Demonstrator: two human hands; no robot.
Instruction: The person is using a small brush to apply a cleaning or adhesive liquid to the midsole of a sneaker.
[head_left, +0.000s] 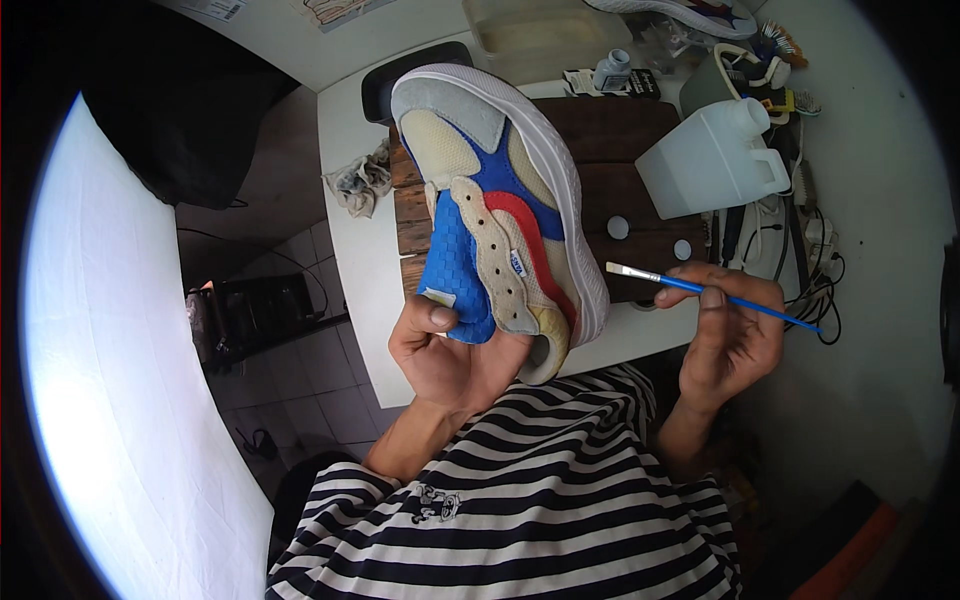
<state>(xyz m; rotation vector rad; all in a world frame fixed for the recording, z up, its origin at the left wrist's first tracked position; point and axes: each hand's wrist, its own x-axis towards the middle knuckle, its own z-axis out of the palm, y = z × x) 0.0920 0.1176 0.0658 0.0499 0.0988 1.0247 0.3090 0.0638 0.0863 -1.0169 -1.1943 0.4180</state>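
My left hand (457, 360) grips a Vans sneaker (495, 161) by its tongue and heel opening, thumb on the tongue. The shoe has blue, red, grey and cream panels, a white sole and lace holes with no laces. Its toe points away from me and its side faces up. Between thumb and fingers, my right hand (724, 322) holds a thin flat paintbrush (686, 283) with a blue handle. The brush's pale bristles point left and stay apart from the sole. Part of my left fingers is hidden behind the shoe.
A dark wooden board (600, 135) lies on the white table (367, 300). Two small white caps, one of them this cap (618, 227), rest on the board. Around it are a translucent jug (709, 161), a small bottle (613, 70), a stained rag (360, 184), a black tray (375, 90) and cables (817, 292).
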